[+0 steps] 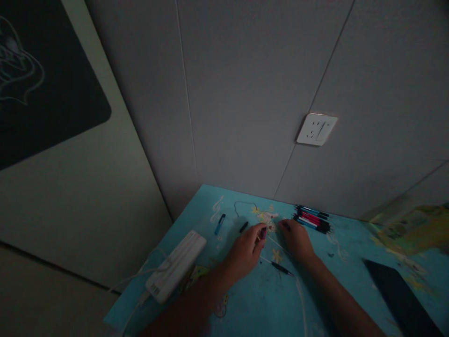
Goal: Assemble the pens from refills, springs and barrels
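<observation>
My left hand (246, 249) is closed with its fingertips around a small red pen part (264, 232); the rest of it is hidden by the fingers. Just to the right, my right hand (296, 239) is low over the table with its fingers curled; a dark spot shows at the fingertips, too small to name. Between and below the hands lie a thin white stick (276, 243) and a black pen piece with a pointed tip (281, 268). Left of my left hand are a short black piece (243, 227) and a blue pen piece (220, 224).
Behind my right hand lies a row of black, red and blue pens (312, 219). A white power strip (176, 266) with cables sits at the left edge of the turquoise patterned table (259, 304). A dark flat object (400, 295) lies right. A wall socket (316, 129) is above.
</observation>
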The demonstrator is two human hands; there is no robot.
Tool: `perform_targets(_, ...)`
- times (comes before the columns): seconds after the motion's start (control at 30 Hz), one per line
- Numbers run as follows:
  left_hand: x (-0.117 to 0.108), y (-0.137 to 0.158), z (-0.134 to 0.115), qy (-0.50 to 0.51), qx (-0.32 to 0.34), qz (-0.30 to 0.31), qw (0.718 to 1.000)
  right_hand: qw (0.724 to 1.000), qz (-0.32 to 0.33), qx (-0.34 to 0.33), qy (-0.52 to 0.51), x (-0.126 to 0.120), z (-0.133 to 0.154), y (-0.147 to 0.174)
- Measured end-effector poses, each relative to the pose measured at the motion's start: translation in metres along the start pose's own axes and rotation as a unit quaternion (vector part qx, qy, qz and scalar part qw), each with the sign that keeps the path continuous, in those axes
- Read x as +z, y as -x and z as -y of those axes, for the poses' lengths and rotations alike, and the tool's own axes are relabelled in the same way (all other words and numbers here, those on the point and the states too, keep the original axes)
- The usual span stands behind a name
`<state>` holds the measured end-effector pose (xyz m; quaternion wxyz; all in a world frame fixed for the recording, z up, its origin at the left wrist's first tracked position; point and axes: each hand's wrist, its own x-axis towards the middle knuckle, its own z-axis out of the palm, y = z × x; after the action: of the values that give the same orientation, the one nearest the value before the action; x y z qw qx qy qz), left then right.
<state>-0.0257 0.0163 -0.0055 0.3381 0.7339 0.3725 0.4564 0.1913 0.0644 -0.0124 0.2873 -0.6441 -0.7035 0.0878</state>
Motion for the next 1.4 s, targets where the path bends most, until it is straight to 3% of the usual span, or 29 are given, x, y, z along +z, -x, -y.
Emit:
perform_targets(0.1, 0.008, 0.001, 0.002, 0.111, -0.065, -0.032, 0.991, 0.993, 0.003, -0.003, -0.12, -0.011, 0.01, 0.031)
perform_targets(0.2, 0.016, 0.003, 0.002, 0.229, -0.119, -0.044, 0.965, 0.98, 0.002, 0.017, -0.199, -0.02, 0.021, 0.067)
perform_targets(0.3, 0.023, 0.006, -0.002, 0.295, -0.161, -0.042, 0.941, 0.976, 0.001, 0.01, -0.216, -0.024, 0.028, 0.088)
perform_targets(0.43, 0.03, 0.01, -0.003, 0.329, -0.193, -0.034, 0.924, 0.978, 0.006, -0.005, -0.21, -0.025, 0.03, 0.092)
perform_targets(0.53, 0.03, 0.011, -0.001, 0.333, -0.219, -0.031, 0.917, 0.977, 0.001, -0.002, -0.215, -0.028, 0.031, 0.092)
perform_targets(0.7, 0.024, 0.009, -0.003, 0.281, -0.24, -0.016, 0.929, 0.96, -0.019, 0.039, -0.275, -0.031, 0.032, 0.093)
perform_targets(0.9, 0.022, 0.009, -0.009, 0.319, -0.245, 0.007, 0.916, 0.907, -0.012, 0.105, -0.408, -0.035, 0.031, 0.09)
perform_targets(1.03, 0.023, 0.011, -0.012, 0.31, -0.246, 0.036, 0.918, 0.858, -0.01, 0.135, -0.496, -0.041, 0.034, 0.088)
perform_targets(1.13, 0.023, 0.011, -0.014, 0.293, -0.258, 0.059, 0.919, 0.836, -0.005, 0.148, -0.529, -0.048, 0.037, 0.089)
perform_targets(1.4, 0.023, 0.013, -0.017, 0.294, -0.248, 0.079, 0.92, 0.844, 0.0, 0.124, -0.522, -0.05, 0.043, 0.093)
